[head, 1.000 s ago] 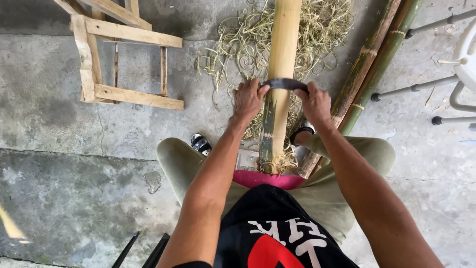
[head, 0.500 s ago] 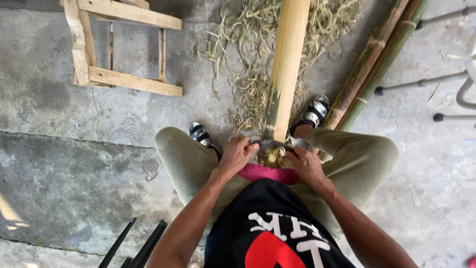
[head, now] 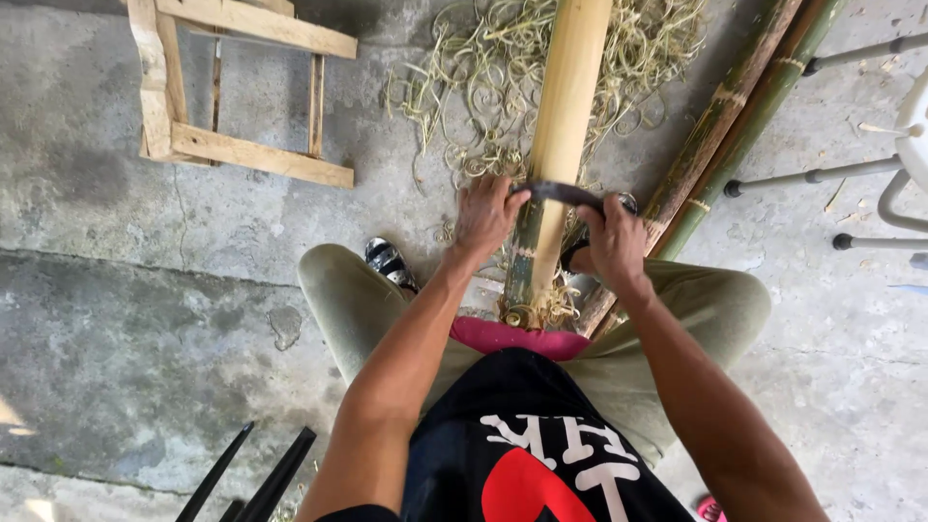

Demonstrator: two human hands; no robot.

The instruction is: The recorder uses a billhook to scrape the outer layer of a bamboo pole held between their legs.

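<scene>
**Both hands on a curved blade across a bamboo pole**

Grey concrete floor point(head: 145, 319), stained and cracked, fills the view from above. At far left a frame point(head: 232, 92) of pale wooden slats lies flat on it. Two thin black rods point(head: 256, 474) poke in at the bottom left edge.

Right of the frame, a heap of curly shavings point(head: 483, 87) spreads over the floor around the pole point(head: 565, 116). This pole runs from the top edge down to the person's lap, resting between the knees against a pink pad point(head: 517, 338). Most of its length is peeled to a smooth pale yellow; near the lower end a strip of green skin remains on its left side, and frayed fibres hang at the cut end.

Left hand point(head: 486, 215) sits just left of the pole, its grip closed round one end of a dark curved blade point(head: 561, 193). That blade arches over the top of the pole, touching it. Right hand point(head: 614, 242) sits just right of the pole, fingers wrapped tight on the blade's other end.

A shoe point(head: 389, 261) shows beside the left knee. Further right, two unpeeled poles point(head: 749, 106), green and brown, lie side by side, slanting up to the top right. Grey metal legs point(head: 812, 174) of some furniture stand at the far right.
</scene>
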